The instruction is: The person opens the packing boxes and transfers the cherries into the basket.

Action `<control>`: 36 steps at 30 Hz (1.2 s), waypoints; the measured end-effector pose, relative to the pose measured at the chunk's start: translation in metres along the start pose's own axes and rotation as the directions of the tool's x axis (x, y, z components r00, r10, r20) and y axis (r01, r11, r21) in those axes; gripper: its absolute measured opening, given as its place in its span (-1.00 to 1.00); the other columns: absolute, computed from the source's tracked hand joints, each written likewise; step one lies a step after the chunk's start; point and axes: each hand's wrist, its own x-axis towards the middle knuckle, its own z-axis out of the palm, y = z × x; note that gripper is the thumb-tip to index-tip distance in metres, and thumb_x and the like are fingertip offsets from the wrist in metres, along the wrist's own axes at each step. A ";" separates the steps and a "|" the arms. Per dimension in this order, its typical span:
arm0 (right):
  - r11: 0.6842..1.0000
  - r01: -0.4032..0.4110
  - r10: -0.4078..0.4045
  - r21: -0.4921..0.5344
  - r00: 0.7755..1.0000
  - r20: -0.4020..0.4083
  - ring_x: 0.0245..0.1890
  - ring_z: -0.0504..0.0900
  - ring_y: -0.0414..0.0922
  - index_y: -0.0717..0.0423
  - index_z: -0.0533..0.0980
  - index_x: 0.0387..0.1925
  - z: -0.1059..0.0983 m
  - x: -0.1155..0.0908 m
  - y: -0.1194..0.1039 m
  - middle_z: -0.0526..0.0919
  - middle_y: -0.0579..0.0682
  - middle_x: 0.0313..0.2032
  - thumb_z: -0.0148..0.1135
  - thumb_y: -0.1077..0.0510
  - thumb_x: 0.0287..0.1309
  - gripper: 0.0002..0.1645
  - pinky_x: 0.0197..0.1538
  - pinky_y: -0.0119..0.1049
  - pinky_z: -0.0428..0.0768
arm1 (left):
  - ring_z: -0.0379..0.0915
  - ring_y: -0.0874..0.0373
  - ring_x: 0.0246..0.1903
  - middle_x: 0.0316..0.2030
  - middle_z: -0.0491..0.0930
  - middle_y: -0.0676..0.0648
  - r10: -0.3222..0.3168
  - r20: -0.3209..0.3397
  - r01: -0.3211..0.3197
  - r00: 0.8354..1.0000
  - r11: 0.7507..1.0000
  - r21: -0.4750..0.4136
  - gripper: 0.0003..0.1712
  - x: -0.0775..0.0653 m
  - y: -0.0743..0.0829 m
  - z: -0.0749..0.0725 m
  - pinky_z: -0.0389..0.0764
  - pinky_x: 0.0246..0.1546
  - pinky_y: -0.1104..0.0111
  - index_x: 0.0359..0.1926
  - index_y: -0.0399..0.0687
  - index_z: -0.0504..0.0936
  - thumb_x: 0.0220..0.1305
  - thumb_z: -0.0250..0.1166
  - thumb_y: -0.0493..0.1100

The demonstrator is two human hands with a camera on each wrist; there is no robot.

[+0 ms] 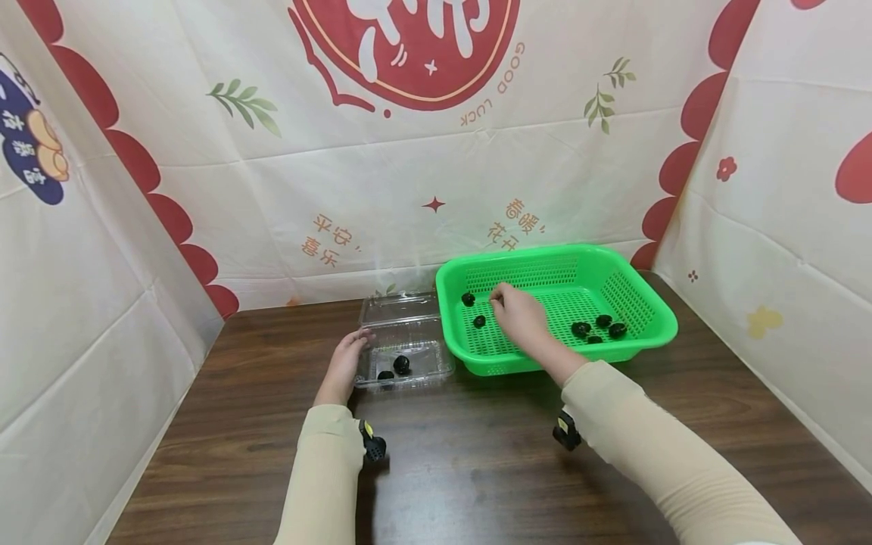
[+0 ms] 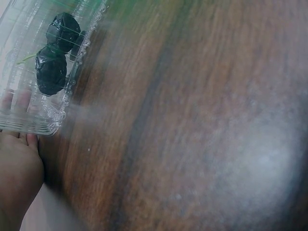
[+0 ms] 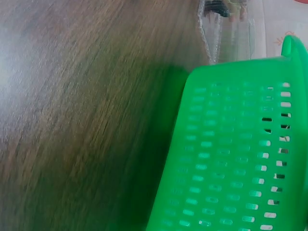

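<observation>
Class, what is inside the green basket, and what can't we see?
Six dark objects show in the green basket: two at the left, four at the right. The right hand covers part of the view inside; anything behind it is hidden.

The sleeves (image 1: pixel 327 477) are cream; each cuff (image 1: pixel 328 418) carries a black camera (image 1: pixel 375 448) with a yellow patch (image 1: pixel 369 429)

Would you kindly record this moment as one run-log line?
left hand: touching clear box | right hand: over green basket, fingers curled, contents unclear | dark items: some in box, some in basket
</observation>
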 end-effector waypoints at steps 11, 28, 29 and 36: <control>0.987 -0.112 0.102 0.114 0.991 0.084 -0.45 0.48 -0.10 0.12 0.46 -0.14 -0.007 0.003 0.017 0.54 0.01 -0.31 -0.04 0.13 0.25 -0.77 -0.42 -0.24 0.45 | 0.09 0.04 0.21 0.12 0.36 -0.15 0.004 0.002 -0.004 1.000 1.000 0.001 -0.59 0.001 -0.001 0.000 -0.01 0.23 0.14 0.19 -0.14 0.31 0.39 -0.16 -0.15; 0.978 -0.165 0.147 0.128 0.979 0.143 -0.46 0.51 -0.07 0.21 0.45 -0.09 -0.026 0.004 0.039 0.59 0.08 -0.32 -0.07 0.15 0.25 -0.70 -0.50 -0.24 0.43 | 0.07 0.03 0.21 0.11 0.37 -0.14 0.014 0.011 -0.014 1.000 1.000 -0.001 -0.59 0.003 0.000 -0.002 -0.04 0.24 0.10 0.19 -0.14 0.31 0.39 -0.16 -0.15; 0.977 -0.168 0.149 0.128 0.978 0.143 -0.46 0.51 -0.07 0.21 0.45 -0.09 -0.026 0.004 0.041 0.59 0.08 -0.32 -0.08 0.15 0.24 -0.70 -0.51 -0.24 0.42 | 0.07 0.03 0.21 0.11 0.37 -0.14 0.014 0.011 -0.014 1.000 1.000 -0.001 -0.59 0.003 -0.001 -0.002 -0.04 0.24 0.10 0.19 -0.14 0.31 0.39 -0.16 -0.14; 0.973 -0.188 0.166 0.131 0.973 0.162 -0.45 0.50 -0.06 0.23 0.46 -0.10 -0.029 0.006 0.053 0.61 0.12 -0.32 -0.06 0.15 0.24 -0.70 -0.52 -0.27 0.42 | 0.08 0.05 0.21 0.11 0.37 -0.11 0.002 0.010 -0.002 1.000 1.000 0.002 -0.60 0.004 0.000 -0.003 -0.05 0.24 0.11 0.18 -0.10 0.32 0.39 -0.16 -0.12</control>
